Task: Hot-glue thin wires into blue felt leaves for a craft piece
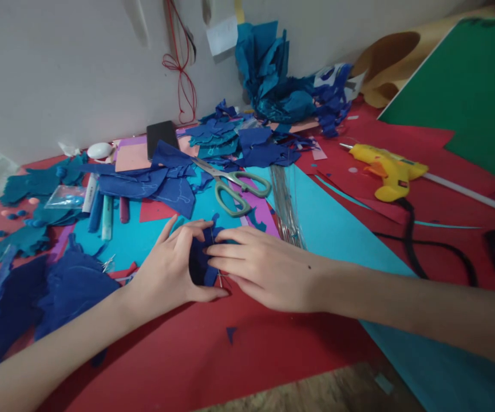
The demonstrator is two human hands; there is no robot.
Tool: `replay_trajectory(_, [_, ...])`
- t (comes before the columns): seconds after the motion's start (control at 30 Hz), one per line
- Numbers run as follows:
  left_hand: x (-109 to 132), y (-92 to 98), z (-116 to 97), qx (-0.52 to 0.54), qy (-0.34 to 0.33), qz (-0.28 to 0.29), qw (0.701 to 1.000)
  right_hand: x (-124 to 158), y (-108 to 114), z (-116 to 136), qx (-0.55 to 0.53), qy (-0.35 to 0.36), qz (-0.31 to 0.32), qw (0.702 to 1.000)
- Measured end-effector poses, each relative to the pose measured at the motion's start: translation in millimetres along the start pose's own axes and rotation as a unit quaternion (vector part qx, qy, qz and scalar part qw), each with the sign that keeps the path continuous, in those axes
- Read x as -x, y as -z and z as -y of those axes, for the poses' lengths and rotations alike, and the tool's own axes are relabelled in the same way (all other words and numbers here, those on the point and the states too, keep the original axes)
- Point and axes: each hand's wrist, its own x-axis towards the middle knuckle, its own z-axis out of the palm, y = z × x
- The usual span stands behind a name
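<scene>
A dark blue piece of crepe paper lies on the red sheet between my two hands. My left hand curves around it, with its fingers at the far edge and its thumb at the near edge. The fingers of my right hand are pressed together on its right side. A thin wire runs along the paper under my right fingertips; its upper part is mostly covered. Just beyond my hands lie scissors with green handles and a bundle of thin metal wires.
A yellow hot glue gun with a white glue stick and black cord lies at right, near a green board. Several markers, cut blue paper and a black phone-like slab are at left. Crumpled teal paper stands against the wall.
</scene>
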Motion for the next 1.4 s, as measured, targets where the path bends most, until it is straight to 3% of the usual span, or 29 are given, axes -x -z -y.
replay_trajectory(0.6, [-1,3.5,-2,-0.037,-0.005,-0.005,0.999,-2,2,0,-0.036,-0.003,0.021,0.999])
replay_trajectory(0.87, [-2,2.5,-3,-0.039,-0.011,-0.024,0.999,-7,0,10,0.036,-0.045,0.005,0.998])
replay_trajectory(1.07, [-1,1.6,-3,-0.029,-0.017,-0.028,0.999,-6,-7,13,0.096,-0.015,-0.009,0.995])
replay_trajectory(1.4, [-1,1.6,-3,-0.053,-0.009,-0.028,0.998,-3,-7,12,0.095,0.018,0.035,0.995])
